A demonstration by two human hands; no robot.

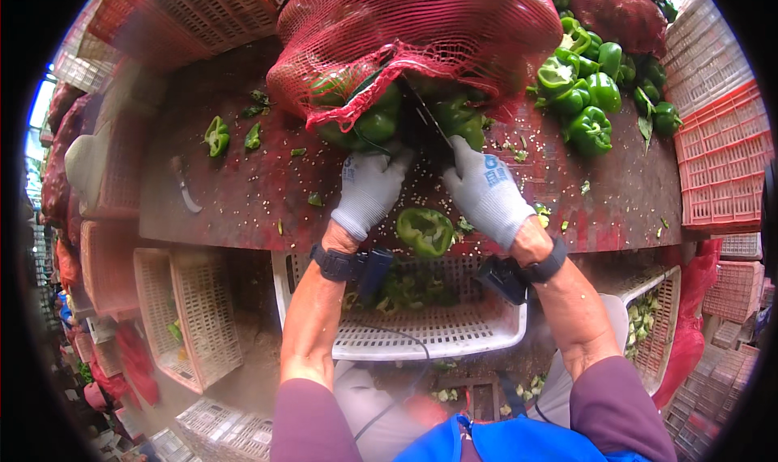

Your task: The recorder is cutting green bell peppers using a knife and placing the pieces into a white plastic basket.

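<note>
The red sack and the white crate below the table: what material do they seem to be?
Red sack: looks like soft plastic mesh netting; peppers show through its open weave. White crate: seemingly rigid moulded plastic, matt, with a regular grid of holes.

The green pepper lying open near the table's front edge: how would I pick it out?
Start at the red mesh sack on the dark red table. Below it come two grey-gloved hands; between their wrists lies the cut pepper. Unlike the whole peppers piled at the right, it shows its hollow inside.
</note>
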